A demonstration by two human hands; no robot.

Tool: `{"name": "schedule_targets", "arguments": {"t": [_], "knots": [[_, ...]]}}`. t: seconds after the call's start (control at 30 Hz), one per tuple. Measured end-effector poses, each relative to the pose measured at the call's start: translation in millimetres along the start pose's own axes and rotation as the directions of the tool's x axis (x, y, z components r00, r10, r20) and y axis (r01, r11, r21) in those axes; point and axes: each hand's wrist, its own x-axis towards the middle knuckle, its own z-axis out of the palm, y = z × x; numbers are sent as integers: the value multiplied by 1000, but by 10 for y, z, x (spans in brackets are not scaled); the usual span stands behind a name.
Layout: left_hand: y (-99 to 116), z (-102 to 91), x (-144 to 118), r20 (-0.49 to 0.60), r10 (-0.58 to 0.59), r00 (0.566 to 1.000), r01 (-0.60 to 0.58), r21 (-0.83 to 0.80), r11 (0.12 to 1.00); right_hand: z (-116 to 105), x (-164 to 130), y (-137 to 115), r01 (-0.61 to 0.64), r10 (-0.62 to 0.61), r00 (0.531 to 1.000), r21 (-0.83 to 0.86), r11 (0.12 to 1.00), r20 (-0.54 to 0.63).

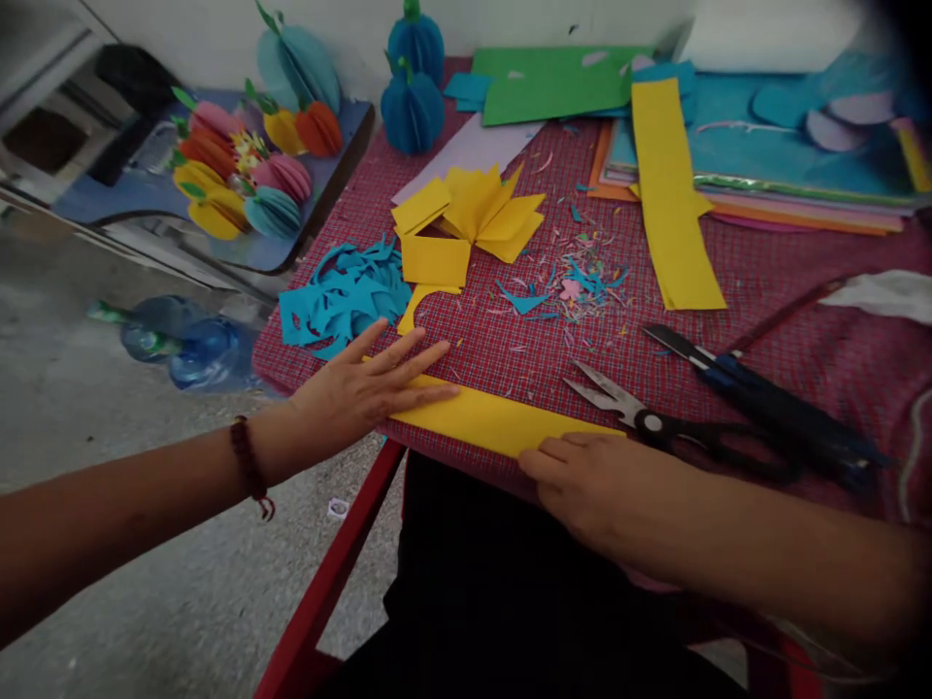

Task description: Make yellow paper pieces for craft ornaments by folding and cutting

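At the lower centre of the frame, we press our left hand (364, 388), fingers spread flat, and our right hand (582, 481), fingers together, on a yellow paper strip (487, 419) overhanging the table (801, 359) edge, where it could slip or crease crooked.

Scissors (677, 427), blue scraps (342, 296), paper fruits (240, 175) lie around.

We see soft, even daylight with faint shadows and no glare. Our edges curve and blur, and the top right corner darkens.
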Motion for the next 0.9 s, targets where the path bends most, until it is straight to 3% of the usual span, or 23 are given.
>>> {"name": "schedule_targets", "arguments": {"t": [0.2,0.3,0.53,0.7,0.9], "knots": [[4,98,31,-20,-120,993,118,-92,989,-62,420,15,-79,77,992,20,997,95],[20,118,52,-19,-202,979,198,-129,972,-50,456,-26,-91,91,988,-7,996,125],[33,86,87,46,-271,961,275,-126,953,-27,473,-87,-133,140,975,-51,990,173],[43,72,103,46,-315,948,318,-145,937,20,277,-165,-147,153,988,-194,970,16],[40,73,105,87,-325,942,335,-145,931,188,-327,-238,-226,203,972,-255,940,-114]]}}
